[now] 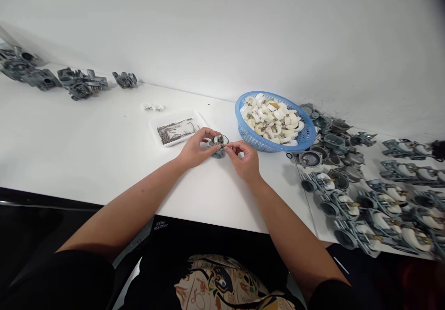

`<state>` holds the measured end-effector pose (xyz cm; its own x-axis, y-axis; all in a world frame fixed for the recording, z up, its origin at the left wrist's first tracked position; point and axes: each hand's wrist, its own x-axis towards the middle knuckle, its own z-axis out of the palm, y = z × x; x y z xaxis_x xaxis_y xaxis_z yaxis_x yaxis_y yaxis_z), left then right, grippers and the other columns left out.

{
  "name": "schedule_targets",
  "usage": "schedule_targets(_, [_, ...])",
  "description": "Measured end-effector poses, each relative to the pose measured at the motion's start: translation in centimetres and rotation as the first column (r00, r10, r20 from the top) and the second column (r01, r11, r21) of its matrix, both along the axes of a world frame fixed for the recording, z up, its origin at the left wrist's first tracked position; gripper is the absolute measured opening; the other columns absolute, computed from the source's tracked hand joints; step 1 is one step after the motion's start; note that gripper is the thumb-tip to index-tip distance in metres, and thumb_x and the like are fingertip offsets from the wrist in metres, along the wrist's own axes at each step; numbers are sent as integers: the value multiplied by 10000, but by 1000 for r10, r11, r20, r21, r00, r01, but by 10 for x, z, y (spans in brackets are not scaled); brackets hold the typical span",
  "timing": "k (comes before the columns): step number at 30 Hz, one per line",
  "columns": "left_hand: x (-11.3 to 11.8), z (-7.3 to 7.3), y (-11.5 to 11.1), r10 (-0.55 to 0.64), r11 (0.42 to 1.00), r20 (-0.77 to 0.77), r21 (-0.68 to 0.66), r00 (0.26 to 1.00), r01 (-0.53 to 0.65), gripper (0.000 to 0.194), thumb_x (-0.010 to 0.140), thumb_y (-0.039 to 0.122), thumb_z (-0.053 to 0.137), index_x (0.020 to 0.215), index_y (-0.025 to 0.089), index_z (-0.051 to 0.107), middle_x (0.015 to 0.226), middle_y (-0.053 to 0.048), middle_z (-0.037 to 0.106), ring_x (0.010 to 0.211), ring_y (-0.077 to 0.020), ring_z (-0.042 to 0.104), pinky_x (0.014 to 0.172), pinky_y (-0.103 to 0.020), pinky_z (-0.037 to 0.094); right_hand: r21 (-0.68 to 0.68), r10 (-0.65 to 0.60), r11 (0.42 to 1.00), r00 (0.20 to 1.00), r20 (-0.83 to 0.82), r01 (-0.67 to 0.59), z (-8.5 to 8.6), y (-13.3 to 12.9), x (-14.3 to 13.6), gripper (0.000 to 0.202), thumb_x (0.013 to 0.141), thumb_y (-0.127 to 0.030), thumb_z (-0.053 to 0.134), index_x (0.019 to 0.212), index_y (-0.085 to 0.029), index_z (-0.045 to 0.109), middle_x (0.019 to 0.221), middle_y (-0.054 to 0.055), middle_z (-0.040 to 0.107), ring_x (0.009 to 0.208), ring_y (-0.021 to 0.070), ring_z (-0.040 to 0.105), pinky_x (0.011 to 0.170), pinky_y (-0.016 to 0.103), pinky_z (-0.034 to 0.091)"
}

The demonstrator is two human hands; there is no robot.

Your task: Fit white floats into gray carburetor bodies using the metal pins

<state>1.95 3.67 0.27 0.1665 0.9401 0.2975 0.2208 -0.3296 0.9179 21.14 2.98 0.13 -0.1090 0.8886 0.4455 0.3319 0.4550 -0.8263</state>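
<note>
A small grey metal carburetor body (217, 153) with a white float (219, 139) on its top rests at the middle of the white table, between my two hands. My left hand (199, 148) grips its left side, with the thumb in front and the fingers behind. At its right edge my right hand (243, 158) is pinched, thumb against forefinger. Whatever those fingertips hold is too small to make out. Up and left of my left hand lies a white tray (152, 127) with many thin metal pins (170, 132) in it.
A blue basket (259, 142) full of white floats (274, 117) stands right of my hands. Many carburetor bodies (347, 205) cover the table's right side; others (81, 83) line the back left. Two white floats (153, 107) lie behind the tray. A black ring (289, 155) lies near the basket.
</note>
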Motion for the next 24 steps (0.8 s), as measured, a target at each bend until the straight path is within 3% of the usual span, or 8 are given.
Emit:
schedule_targets(11, [0,-2,1,0,1000,-5,1,1000,0,357,815,385,720,1083,226,547,1259,-82,676,1150,-230,633,957,-410,471,74,28,997,999,25,-30,1,-1,1,104,858,-231,691,912,-205,775,695,-18,562,630,116,493,655,279,455])
schedule_targets(19, [0,0,0,4,1000,-14,-3,1000,-4,356,810,377,716,1083,224,545,1256,-80,674,1138,-226,634,966,-416,465,62,-4,998,999,44,2,1,-2,1,117,861,-287,680,930,-207,729,712,-18,564,655,126,504,690,291,469])
schedule_targets(24, [1,5,-2,20,999,-46,38,999,-18,326,825,361,694,1076,218,541,1233,-78,684,1158,-217,622,1049,-439,413,-53,-51,997,995,88,56,-3,-1,3,456,773,-390,758,1169,-212,622,1024,54,647,905,193,590,835,364,501])
